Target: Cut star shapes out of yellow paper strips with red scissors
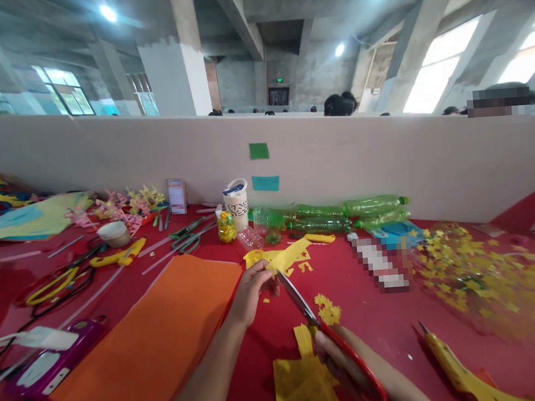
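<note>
My left hand pinches a strip of yellow felt-like sheet that has star-shaped holes in it. Red-handled scissors are in my right hand, with their blade tips at the strip's near edge, close to my left fingers. A small pile of cut yellow stars lies on the red table just beyond my right hand. Larger yellow pieces are spread below that hand, partly covered by it. Yellow offcuts lie around the strip.
An orange sheet covers the table at left, near a purple power strip and a yellow glue gun. Green plastic bottles line the white partition. Yellow star sprays and a yellow tool lie right.
</note>
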Tool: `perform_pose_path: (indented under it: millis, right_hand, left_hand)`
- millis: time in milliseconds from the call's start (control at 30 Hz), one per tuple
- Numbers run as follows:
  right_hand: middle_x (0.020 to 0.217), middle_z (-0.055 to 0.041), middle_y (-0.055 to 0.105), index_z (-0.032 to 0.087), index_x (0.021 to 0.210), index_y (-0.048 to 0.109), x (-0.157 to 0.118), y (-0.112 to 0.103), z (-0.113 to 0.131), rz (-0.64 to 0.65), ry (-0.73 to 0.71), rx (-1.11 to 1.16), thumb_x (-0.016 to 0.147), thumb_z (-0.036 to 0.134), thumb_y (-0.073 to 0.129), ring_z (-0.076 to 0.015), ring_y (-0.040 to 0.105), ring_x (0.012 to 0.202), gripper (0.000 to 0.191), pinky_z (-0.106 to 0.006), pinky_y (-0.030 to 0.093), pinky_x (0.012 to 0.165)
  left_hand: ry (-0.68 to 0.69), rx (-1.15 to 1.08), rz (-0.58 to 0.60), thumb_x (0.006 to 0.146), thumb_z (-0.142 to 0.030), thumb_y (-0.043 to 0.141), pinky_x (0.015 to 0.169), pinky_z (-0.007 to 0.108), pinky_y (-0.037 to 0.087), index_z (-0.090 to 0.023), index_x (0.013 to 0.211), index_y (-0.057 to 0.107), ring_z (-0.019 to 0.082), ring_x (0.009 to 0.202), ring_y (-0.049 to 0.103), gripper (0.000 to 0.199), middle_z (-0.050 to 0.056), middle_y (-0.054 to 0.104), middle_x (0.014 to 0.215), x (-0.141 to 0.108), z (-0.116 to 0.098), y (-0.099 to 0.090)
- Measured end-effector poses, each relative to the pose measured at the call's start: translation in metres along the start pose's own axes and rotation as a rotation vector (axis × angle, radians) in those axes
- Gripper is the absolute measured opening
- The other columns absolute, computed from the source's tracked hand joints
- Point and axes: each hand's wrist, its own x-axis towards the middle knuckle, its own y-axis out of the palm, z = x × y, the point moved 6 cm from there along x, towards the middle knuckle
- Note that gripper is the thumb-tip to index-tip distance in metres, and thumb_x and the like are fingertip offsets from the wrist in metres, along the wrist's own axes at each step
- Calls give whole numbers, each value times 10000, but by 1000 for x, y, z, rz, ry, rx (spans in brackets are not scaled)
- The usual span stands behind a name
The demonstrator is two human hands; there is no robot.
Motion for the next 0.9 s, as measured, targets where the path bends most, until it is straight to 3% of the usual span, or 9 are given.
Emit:
perform_pose_path:
  millis: [200, 333, 533, 767, 900]
  right_hand:
    - [395, 99, 311, 188, 652, 445, -3, 0, 5, 22, -29, -18, 775, 757, 411, -42, 293, 323, 583, -176, 214, 352]
    - [472, 83, 347, 190, 670, 433, -1, -1, 2, 34, 16, 18, 767, 754, 431, -46, 312, 377, 573, -176, 220, 368]
    - [519, 72, 330, 186, 636, 402, -2, -2, 4, 14, -40, 21, 763, 745, 458, -47, 291, 430, 575, -189, 198, 397]
    - [472, 91, 301, 204, 638, 396, 2, -1, -1, -87, 30, 21, 689, 804, 462, -47, 274, 380, 606, -190, 184, 361]
    - [475, 83, 326, 199, 634, 403, 3, -2, 5, -155, -13, -18, 724, 766, 478, -48, 287, 394, 579, -185, 191, 368]
  left_hand:
    - [-15, 34, 76, 819, -233, 505, 532, 240, 420, -159, 697, 531, 116, 527, 546, 145, 0, 582, 610, 0, -2, 0]
    - [-35, 22, 75, 804, -238, 520, 531, 240, 417, -157, 693, 527, 114, 513, 545, 137, 1, 589, 602, 1, 0, -1]
    - [-40, 43, 68, 803, -228, 528, 527, 235, 411, -147, 683, 537, 106, 496, 543, 145, 0, 590, 595, 2, 0, -4]
    - [-52, 67, 48, 836, -306, 549, 505, 229, 387, -140, 669, 551, 97, 487, 512, 235, -1, 561, 582, 1, 1, -1]
    - [-55, 90, 38, 839, -314, 551, 508, 232, 391, -142, 671, 552, 101, 498, 520, 240, 2, 571, 602, 0, 1, 4]
